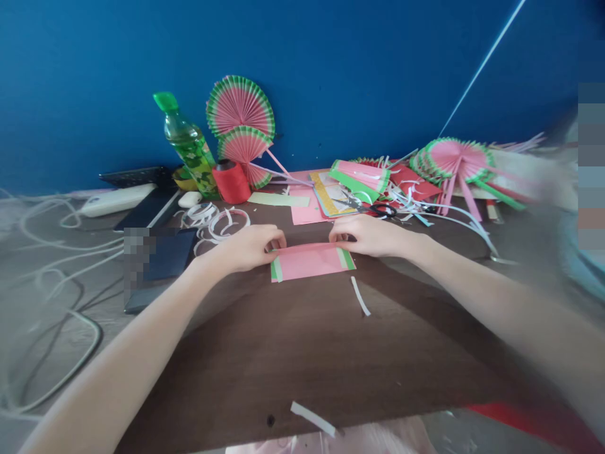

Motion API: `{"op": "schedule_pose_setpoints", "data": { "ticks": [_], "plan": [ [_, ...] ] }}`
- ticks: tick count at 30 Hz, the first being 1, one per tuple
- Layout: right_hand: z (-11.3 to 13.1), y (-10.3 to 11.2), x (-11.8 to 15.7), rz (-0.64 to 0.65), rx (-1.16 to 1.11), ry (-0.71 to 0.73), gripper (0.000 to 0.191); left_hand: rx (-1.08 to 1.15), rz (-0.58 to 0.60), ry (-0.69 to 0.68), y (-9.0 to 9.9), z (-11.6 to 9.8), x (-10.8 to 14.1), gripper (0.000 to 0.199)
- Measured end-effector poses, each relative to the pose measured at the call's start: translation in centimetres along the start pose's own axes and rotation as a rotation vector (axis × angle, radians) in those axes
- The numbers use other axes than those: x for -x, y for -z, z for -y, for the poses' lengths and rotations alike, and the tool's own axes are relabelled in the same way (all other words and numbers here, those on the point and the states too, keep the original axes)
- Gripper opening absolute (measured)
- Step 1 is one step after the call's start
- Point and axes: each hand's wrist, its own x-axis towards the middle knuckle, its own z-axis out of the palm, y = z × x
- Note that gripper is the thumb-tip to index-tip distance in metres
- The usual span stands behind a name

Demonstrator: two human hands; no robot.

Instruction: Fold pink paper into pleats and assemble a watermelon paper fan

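A pink paper strip (312,261) with green and pale bands at both short ends lies on the dark table in front of me. At its far left corner, my left hand (259,244) pinches the edge between thumb and fingers. My right hand (358,235) grips the far edge near the right end in the same way. Between the hands the far edge looks slightly raised. A narrow white paper strip (360,296) rests just right of the pink paper. Behind my right hand lie black-handled scissors (382,210).
Finished pink-and-green paper fans (241,113) lean on the blue wall, with more fans (456,161) at right. A green-capped bottle (189,148), a red thread spool (231,181) and rolls of white tape (229,224) stand at back left. Cables (92,315) run along the left.
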Motion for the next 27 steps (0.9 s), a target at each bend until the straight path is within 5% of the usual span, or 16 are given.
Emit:
{"op": "schedule_pose_setpoints", "data": {
  "ticks": [14, 27],
  "plan": [
    [0.2, -0.4, 0.2, 0.021, 0.056, 0.023, 0.016, -0.094, -0.006, -0.057, -0.5, 0.2, 0.0, 0.011],
    [1.9, -0.6, 0.4, 0.014, 0.375, 0.102, 0.017, -0.485, -0.075, -0.084, -1.0, -2.8, 0.4, 0.014]
  ]
}}
